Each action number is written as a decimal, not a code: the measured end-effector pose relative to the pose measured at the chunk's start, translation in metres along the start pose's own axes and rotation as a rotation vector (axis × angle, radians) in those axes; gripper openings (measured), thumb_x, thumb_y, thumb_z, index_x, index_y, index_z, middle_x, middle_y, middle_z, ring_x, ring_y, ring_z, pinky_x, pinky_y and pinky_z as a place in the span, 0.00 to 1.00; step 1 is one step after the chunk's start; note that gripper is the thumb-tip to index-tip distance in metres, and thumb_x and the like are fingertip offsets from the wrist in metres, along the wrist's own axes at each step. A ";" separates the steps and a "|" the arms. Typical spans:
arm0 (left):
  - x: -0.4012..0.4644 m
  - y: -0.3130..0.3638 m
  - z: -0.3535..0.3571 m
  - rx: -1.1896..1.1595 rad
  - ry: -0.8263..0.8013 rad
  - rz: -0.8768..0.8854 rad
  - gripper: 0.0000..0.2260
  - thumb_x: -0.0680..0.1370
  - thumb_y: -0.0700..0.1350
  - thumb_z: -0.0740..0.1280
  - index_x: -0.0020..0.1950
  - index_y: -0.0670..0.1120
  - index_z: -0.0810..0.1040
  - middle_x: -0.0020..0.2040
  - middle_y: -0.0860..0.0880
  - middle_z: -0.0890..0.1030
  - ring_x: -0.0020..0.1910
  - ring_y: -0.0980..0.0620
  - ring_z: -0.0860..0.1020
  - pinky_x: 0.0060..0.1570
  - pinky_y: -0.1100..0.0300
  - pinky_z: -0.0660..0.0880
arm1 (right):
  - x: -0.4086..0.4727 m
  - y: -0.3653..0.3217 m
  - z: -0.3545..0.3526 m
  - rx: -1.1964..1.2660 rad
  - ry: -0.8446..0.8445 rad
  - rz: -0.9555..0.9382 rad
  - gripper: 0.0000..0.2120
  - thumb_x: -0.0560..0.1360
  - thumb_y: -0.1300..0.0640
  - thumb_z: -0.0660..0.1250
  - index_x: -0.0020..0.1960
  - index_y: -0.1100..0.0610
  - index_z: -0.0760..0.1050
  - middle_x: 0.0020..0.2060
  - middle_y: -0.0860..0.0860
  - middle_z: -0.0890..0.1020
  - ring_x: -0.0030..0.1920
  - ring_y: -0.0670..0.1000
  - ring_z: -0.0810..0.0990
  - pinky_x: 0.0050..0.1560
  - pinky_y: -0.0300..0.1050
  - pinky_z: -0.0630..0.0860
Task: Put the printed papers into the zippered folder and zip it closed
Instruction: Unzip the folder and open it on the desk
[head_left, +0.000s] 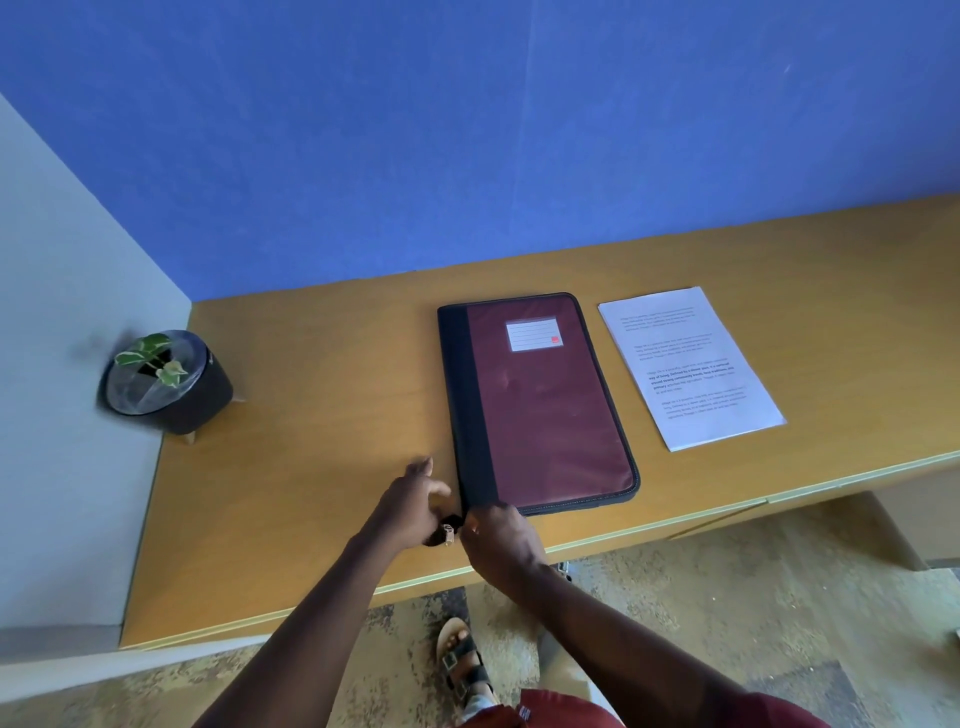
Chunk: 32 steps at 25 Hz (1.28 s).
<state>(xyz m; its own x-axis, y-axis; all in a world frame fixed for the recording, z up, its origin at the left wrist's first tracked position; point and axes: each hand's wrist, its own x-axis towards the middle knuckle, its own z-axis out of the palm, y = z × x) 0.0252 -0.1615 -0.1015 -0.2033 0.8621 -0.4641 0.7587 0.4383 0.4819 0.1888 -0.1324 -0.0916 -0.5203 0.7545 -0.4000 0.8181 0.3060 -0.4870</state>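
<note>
A maroon zippered folder (545, 405) with a dark blue spine and a white label lies closed on the wooden desk (322, 405). To its right rests a stack of printed papers (691, 366), text side up. Both hands meet at the folder's near left corner. My left hand (410, 506) pinches the black zipper tab with its metal pull (447, 532). My right hand (498, 540) presses down on the folder's near corner, fingers curled over the edge.
A small potted plant (166, 384) in a dark pot on wooden legs stands at the desk's left end, against a grey wall. A blue wall runs behind the desk. My sandalled foot (462, 665) shows on the carpet below the desk's front edge.
</note>
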 end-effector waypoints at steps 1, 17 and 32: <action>0.001 0.003 0.000 -0.003 0.040 -0.008 0.21 0.78 0.36 0.67 0.70 0.47 0.76 0.81 0.47 0.56 0.75 0.45 0.67 0.58 0.56 0.76 | 0.001 0.003 -0.003 -0.020 0.016 -0.002 0.13 0.79 0.55 0.59 0.45 0.57 0.81 0.39 0.55 0.84 0.36 0.54 0.82 0.35 0.44 0.78; 0.062 0.072 0.007 0.014 0.216 0.008 0.40 0.80 0.46 0.66 0.81 0.47 0.41 0.82 0.45 0.42 0.81 0.45 0.45 0.68 0.50 0.73 | 0.066 0.101 -0.095 -0.101 0.283 0.099 0.16 0.75 0.58 0.61 0.62 0.55 0.74 0.59 0.53 0.74 0.57 0.58 0.71 0.55 0.52 0.72; 0.130 0.110 -0.013 0.092 0.241 -0.059 0.39 0.80 0.50 0.66 0.81 0.45 0.44 0.81 0.41 0.40 0.79 0.40 0.40 0.77 0.48 0.48 | 0.136 0.143 -0.162 0.091 0.183 0.168 0.29 0.71 0.61 0.69 0.71 0.57 0.66 0.61 0.57 0.73 0.59 0.58 0.74 0.57 0.52 0.76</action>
<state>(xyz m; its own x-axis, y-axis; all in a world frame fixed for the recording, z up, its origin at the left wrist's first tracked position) 0.0740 0.0019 -0.0994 -0.3823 0.8760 -0.2941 0.7917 0.4746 0.3846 0.2744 0.1077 -0.0898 -0.3196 0.8852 -0.3382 0.8594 0.1204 -0.4970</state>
